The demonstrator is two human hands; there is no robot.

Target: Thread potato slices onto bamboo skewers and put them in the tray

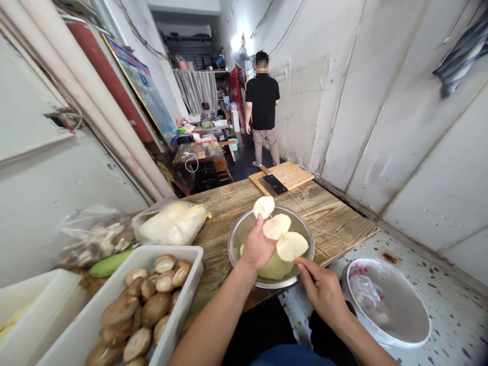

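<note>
three pale slices (277, 226) sit in a row on a thin stick (297, 259), right above the metal bowl (246, 223). the right hand (324, 287), by the near side of the bowl, pinches the stick's near end in its fingertips. the left hand (261, 246), over the bowl, holds the slices, with its thumb at the farthest one; most of its fingers are hidden. more pale pieces (276, 269) lie in the bowl. loose sticks (304, 209) lie to the right of the bowl. past the bowl is a cutting board (299, 175) with a big knife (279, 186) on it. left of the bowl is a white tub (196, 264) of brown mushrooms (156, 306).
</note>
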